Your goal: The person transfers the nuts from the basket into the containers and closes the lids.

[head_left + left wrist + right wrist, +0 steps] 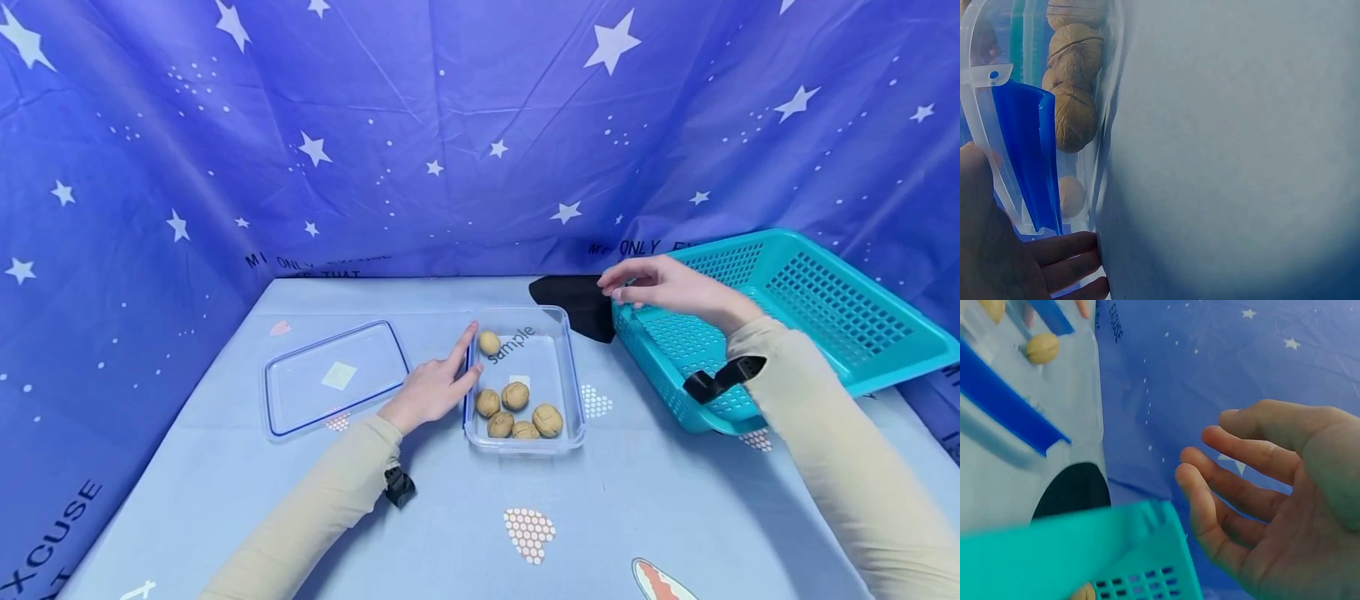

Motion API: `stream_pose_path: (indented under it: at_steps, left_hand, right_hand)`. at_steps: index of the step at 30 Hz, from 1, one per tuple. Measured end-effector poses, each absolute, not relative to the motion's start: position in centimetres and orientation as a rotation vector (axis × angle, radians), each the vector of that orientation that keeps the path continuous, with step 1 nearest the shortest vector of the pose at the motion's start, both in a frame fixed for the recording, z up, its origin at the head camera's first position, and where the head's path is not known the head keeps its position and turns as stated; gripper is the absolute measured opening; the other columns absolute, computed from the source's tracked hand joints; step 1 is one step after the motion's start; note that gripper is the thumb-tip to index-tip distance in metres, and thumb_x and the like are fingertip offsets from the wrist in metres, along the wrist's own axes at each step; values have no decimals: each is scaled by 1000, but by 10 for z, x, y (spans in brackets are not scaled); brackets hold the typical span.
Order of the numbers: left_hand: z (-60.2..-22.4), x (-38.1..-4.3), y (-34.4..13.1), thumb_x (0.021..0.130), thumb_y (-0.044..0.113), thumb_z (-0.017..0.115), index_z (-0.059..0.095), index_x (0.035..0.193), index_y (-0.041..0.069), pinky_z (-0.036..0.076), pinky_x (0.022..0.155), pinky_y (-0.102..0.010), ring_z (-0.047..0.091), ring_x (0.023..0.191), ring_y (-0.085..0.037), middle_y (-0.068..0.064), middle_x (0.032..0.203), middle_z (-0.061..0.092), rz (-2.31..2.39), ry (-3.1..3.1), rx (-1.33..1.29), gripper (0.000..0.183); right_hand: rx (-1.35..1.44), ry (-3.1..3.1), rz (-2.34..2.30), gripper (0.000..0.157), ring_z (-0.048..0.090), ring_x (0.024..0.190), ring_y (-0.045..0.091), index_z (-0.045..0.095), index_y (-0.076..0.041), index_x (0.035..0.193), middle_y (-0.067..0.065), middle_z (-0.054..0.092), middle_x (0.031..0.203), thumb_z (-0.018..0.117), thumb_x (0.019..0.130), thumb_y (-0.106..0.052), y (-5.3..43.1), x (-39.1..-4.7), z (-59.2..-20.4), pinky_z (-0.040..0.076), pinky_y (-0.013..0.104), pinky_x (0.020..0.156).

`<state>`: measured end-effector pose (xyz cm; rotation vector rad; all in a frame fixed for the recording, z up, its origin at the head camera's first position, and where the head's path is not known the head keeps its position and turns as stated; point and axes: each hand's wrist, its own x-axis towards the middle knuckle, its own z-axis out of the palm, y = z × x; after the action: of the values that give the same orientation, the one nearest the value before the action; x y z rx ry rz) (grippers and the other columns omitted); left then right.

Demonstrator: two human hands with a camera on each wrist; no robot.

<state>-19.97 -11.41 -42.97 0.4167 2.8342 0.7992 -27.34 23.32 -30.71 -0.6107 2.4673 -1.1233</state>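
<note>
A clear plastic food container [553,375] with blue side clips stands lidless on the table. Several walnuts [547,420] are grouped at its near end, while a single walnut [489,342] lies in the far left corner. My left hand [433,392] rests along the container's left side, fingers extended; its fingertips [1088,240] reach low by the wall. Over the left rim of a turquoise basket [900,329] hovers my right hand [667,286], its fingers loosely bent and holding nothing. Inside the basket, part of a walnut [1084,592] shows in the right wrist view.
The container's clear lid [371,371], edged in blue and bearing a pale square, lies flat on the left. A black shape [581,302] is on the table between container and basket. Behind hangs a blue star-printed curtain [442,108].
</note>
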Motion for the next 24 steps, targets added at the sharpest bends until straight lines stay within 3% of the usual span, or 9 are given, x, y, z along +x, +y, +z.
stream_pose_path:
  at_steps: [14,20,24]
  left_hand:
    - [-429,-200,-115,102,48,36,1,156,32,42,51,-35,47,49,-20,-7,60,50,796,2848,429,66]
    - [-429,-199,-116,102,47,36,-1,156,34,41,51,-35,47,49,-20,-7,60,49,787,2854,418,66]
    - [-429,-199,-115,102,47,37,1,156,34,42,51,-35,46,49,-21,-7,61,49,795,2854,421,66]
  right_hand:
    - [-567,2503,-1066,38,58,96,16,52,3,132,21,57,126,54,100,-17,260,-284,-324,50,32,77]
    - [-521,2486,-1080,37,57,105,31,51,4,132,22,56,126,53,100,-15,265,-292,-338,50,33,78]
    - [-485,2473,-1082,38,53,112,38,49,5,133,23,54,127,51,101,-14,268,-295,-349,50,41,85]
